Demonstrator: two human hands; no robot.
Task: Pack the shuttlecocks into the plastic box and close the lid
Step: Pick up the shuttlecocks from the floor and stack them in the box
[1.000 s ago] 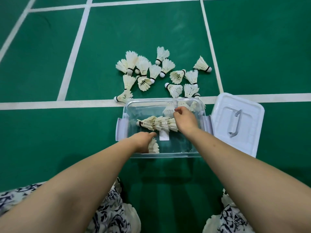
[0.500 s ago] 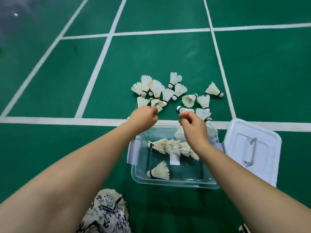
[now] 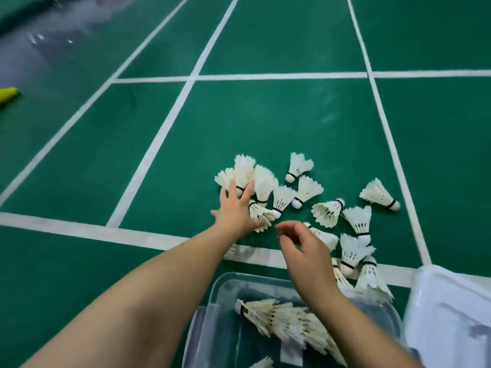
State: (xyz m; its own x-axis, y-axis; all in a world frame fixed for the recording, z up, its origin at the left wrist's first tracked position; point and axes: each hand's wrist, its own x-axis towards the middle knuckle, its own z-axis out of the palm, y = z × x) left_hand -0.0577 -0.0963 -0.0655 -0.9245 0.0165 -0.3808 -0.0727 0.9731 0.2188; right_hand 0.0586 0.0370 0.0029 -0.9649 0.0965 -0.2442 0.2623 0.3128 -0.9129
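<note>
Several white feather shuttlecocks (image 3: 329, 212) lie scattered on the green court floor beyond the clear plastic box (image 3: 212, 312). A nested row of shuttlecocks (image 3: 287, 320) lies inside the box. My left hand (image 3: 235, 208) stretches out with straight, spread fingers over the left cluster of shuttlecocks (image 3: 255, 179), fingertips at their cork ends. My right hand (image 3: 303, 248) hovers with loosely curled fingers above the floor just past the box's far rim, holding nothing. The white lid (image 3: 449, 317) lies on the floor to the right of the box.
White court lines (image 3: 148, 152) cross the green floor. A yellow object (image 3: 8, 94) shows at the far left edge. A hazy grey patch fills the upper left corner.
Both hands left the box and moved forward to the scattered shuttlecocks. The left hand opened and spread over the left cluster. The view tilted up and forward.
</note>
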